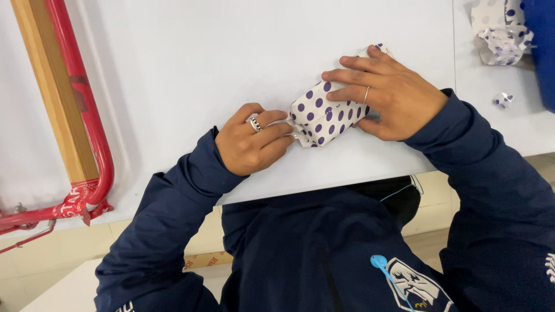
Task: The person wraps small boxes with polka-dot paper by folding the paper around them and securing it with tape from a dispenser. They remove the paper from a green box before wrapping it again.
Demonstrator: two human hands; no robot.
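Observation:
A small box wrapped in white paper with purple dots (324,117) lies on the white table (231,52) near its front edge. My right hand (387,92) rests flat over the box's right half, fingers spread across the top, a thin ring on one finger. My left hand (251,140) is at the box's left end, fingers curled and pinching the folded paper flap there; it wears a wide silver ring. Both sleeves are dark blue.
Crumpled scraps of the same dotted paper (500,29) lie at the far right beside something blue (540,40), with a tiny scrap (503,99) below. A red metal frame (87,110) with a wooden bar (52,86) runs along the left.

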